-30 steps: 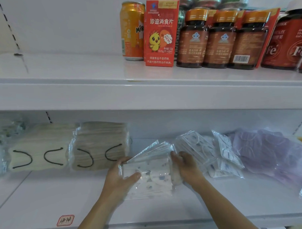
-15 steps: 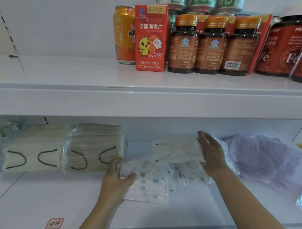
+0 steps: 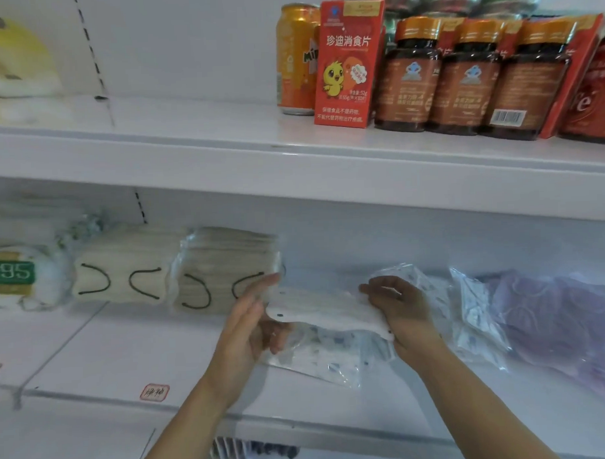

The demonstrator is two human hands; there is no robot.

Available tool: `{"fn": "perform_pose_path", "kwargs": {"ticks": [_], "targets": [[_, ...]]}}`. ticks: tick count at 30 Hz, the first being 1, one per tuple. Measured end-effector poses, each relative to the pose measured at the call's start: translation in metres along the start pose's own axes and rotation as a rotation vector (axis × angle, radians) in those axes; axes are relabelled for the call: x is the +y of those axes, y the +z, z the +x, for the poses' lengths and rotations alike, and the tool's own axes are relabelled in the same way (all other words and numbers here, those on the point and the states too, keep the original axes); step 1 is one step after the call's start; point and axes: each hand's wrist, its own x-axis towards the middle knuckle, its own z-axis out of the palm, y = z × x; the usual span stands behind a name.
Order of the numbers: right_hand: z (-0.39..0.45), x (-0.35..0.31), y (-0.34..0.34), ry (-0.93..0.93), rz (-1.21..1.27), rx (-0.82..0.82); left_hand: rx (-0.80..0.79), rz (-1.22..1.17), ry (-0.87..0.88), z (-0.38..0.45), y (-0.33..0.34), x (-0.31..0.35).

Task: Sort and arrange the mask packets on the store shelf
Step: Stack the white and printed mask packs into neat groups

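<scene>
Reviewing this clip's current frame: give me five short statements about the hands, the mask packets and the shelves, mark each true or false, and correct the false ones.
1. Both hands hold the cream mask packet. True: left hand at one end, right hand at the other.
2. The cream packet is above the printed mask packets. True.
3. The beige mask stacks have red ear loops. False: black.
4. The purple mask packets lie left of the hands. False: to the right.
5. The red box stands on the upper shelf. True.
</scene>
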Motion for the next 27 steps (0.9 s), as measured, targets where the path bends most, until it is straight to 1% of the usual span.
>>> {"fn": "perform_pose_path", "kwargs": {"ticks": [2,4,5,6,7,9,11,13,14,15,17,20,24,27], "targets": [[-0.005,-0.001,0.011,0.143,0.154,-0.119,0.029,-0.041,-0.037,-0.007,-0.012,0.005],[-0.006,-0.001,0.021,0.304,0.392,-0.196,0.086,-0.106,-0.096,-0.012,-0.02,0.012],[-0.006,0.0,0.025,0.349,0.516,-0.221,0.137,-0.108,-0.138,-0.013,-0.024,0.016],[-0.006,0.002,0.029,0.358,0.582,-0.248,0.188,-0.092,-0.184,-0.015,-0.028,0.019],[-0.004,0.005,0.034,0.346,0.582,-0.284,0.231,-0.07,-0.224,-0.016,-0.033,0.022],[-0.006,0.011,0.045,0.304,0.464,-0.364,0.302,-0.04,-0.288,-0.017,-0.044,0.029],[-0.01,0.014,0.057,0.236,0.295,-0.397,0.395,-0.005,-0.333,-0.016,-0.059,0.035],[-0.012,0.013,0.072,0.128,0.097,-0.339,0.471,0.105,-0.344,-0.016,-0.076,0.041],[-0.012,0.013,0.079,0.081,0.013,-0.295,0.484,0.177,-0.335,-0.015,-0.085,0.044],[-0.01,0.016,0.086,0.052,-0.035,-0.258,0.481,0.254,-0.324,-0.014,-0.093,0.048],[-0.01,0.018,0.103,0.048,-0.049,-0.218,0.473,0.376,-0.297,-0.012,-0.109,0.057],[-0.015,0.019,0.132,0.048,-0.103,-0.193,0.487,0.434,-0.245,-0.008,-0.137,0.075],[-0.021,0.03,0.185,-0.108,-0.36,-0.207,0.53,0.513,-0.177,0.004,-0.187,0.092],[-0.03,0.045,0.236,-0.187,-0.494,-0.173,0.592,0.531,-0.154,0.014,-0.233,0.103]]}}
